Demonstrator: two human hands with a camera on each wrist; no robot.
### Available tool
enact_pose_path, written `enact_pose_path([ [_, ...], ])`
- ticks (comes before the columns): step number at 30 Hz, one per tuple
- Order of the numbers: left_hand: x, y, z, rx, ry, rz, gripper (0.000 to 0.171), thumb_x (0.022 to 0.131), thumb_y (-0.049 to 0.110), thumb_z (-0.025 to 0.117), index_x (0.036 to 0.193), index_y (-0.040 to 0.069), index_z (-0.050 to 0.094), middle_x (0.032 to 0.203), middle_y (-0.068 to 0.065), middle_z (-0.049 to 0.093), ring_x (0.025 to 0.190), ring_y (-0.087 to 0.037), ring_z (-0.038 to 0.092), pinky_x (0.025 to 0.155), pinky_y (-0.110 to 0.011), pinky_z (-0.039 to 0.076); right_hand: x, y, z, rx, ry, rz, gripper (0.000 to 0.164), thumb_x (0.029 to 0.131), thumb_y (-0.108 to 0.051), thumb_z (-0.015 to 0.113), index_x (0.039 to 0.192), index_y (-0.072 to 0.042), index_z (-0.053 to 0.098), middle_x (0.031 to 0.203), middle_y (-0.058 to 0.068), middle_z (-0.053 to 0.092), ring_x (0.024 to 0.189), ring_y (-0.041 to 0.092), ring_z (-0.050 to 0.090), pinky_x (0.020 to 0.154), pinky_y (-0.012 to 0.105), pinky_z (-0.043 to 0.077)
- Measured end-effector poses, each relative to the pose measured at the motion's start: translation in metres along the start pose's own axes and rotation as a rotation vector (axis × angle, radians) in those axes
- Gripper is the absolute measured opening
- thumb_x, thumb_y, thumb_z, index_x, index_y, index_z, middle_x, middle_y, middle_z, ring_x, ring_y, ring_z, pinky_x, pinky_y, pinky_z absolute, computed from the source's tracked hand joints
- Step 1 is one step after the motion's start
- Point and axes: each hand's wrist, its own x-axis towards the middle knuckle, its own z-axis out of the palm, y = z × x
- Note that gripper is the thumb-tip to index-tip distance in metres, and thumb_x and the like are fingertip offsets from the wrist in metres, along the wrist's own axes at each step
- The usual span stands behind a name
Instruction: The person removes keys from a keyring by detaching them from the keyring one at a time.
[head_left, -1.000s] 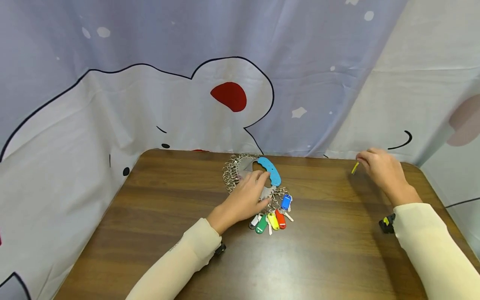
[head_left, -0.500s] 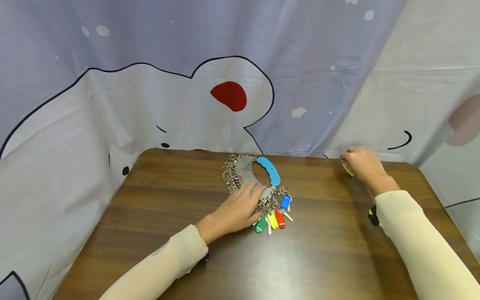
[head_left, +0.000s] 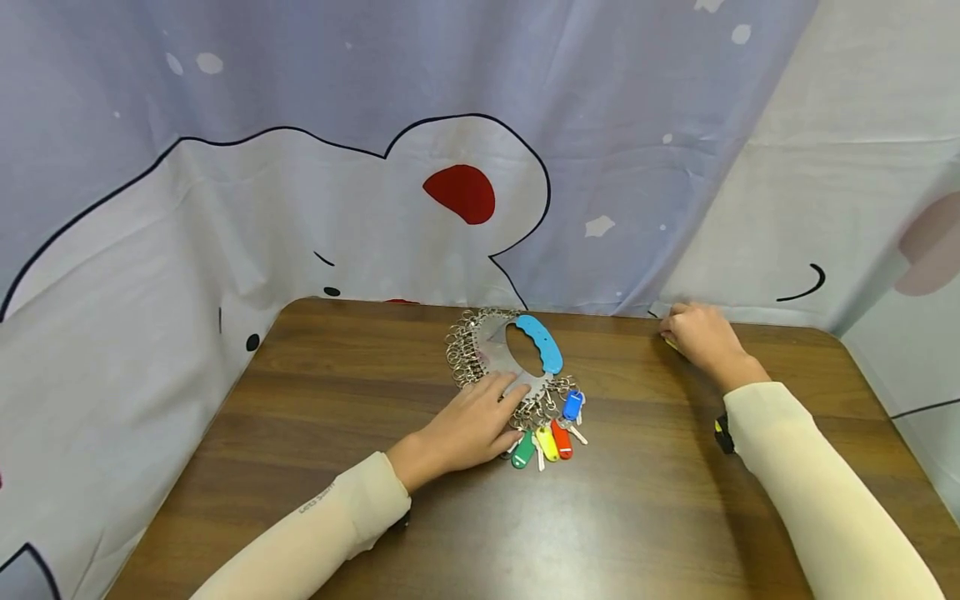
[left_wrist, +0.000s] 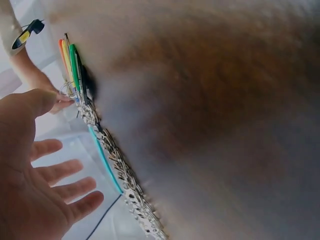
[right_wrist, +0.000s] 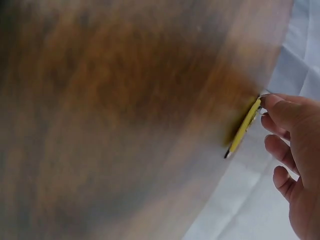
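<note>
Keys (head_left: 540, 457) clip onto metal holder (head_left: 495, 350), left hand (head_left: 462, 425) spread nearby, right hand (head_left: 703, 340) pinching yellow tag (right_wrist: 244, 128).

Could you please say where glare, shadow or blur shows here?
Head view: pale glare on the near tabletop, a dark shadow beside the right sleeve; left wrist view: tabletop heavily blurred, fingers sharper; right wrist view: tabletop blurred too, held yellow tag clearer.

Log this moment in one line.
Right hand: pinches yellow tag, far side of table | Left hand: fingers relaxed, at blue-handled metal plate, contact unclear | Green tag: near left hand
</note>
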Motion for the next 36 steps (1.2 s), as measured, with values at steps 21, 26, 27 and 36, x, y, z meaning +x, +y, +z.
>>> enact_pose_path([
  [21,0.014,-0.002,-0.005,-0.061,-0.044,-0.093,0.058,0.093,0.039,0.062,0.139,0.006,0.05,0.139,-0.013,0.054,0.126,-0.032,0.047,0.106,-0.049,0.041,0.013,-0.111,-0.009,0.508,-0.144,0.181,0.017,0.085,-0.027,0.071,0.077,-0.013,0.067,0.079,0.004,0.061,0.072,0.019,0.052,0.065,0.036,0.044],
  [26,0.021,0.0,-0.008,-0.101,-0.059,-0.127,0.055,0.093,0.038,0.062,0.136,0.006,0.052,0.135,-0.013,0.056,0.124,-0.03,0.049,0.106,-0.046,0.042,0.019,-0.132,-0.016,0.568,-0.241,0.214,0.021,0.084,-0.03,0.072,0.071,-0.016,0.065,0.07,-0.001,0.06,0.064,0.016,0.05,0.058,0.032,0.041],
  [27,0.023,0.0,-0.008,-0.108,-0.063,-0.134,0.054,0.093,0.038,0.062,0.135,0.006,0.053,0.135,-0.013,0.056,0.123,-0.03,0.049,0.106,-0.046,0.042,0.019,-0.135,-0.016,0.568,-0.257,0.22,0.021,0.084,-0.03,0.072,0.07,-0.016,0.065,0.068,-0.002,0.059,0.062,0.015,0.049,0.056,0.031,0.04],
  [36,0.045,0.005,-0.006,-0.114,-0.086,-0.167,0.037,0.091,0.032,0.065,0.117,0.006,0.063,0.103,-0.007,0.056,0.093,-0.022,0.051,0.086,-0.038,0.048,0.024,-0.151,-0.016,0.504,-0.302,0.245,0.021,0.083,-0.029,0.072,0.069,-0.015,0.065,0.066,-0.001,0.058,0.063,0.016,0.05,0.058,0.032,0.042],
])
